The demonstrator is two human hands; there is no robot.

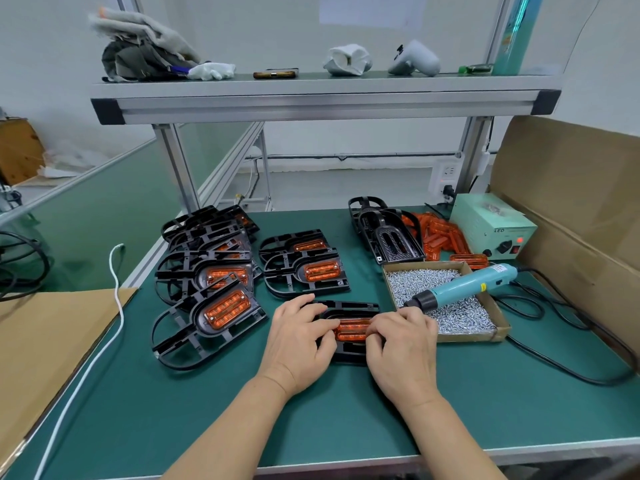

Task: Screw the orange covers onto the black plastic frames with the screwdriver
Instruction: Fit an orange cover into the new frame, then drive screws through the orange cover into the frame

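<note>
Both forearms reach in from the near edge of the green mat [346, 410], where the left hand [298, 336] and right hand [401, 344] meet over one black frame [349, 306] lying flat in front of the person. Each hand's fingers curl onto an end of the orange cover [351, 330] and pinch it, apparently to seat it square in the frame's recess before any screw goes in. Unheld, the screwdriver [467, 285] lies across the cardboard tray [498, 336] just right of the hands, its tip among the loose silver screws [422, 277] that fill the tray, likely so tool and fastener come in one reach. Fitted frames [221, 310] lie to the left; bare frames [384, 230] and spare covers [440, 233] are heaped behind the tray.
</note>
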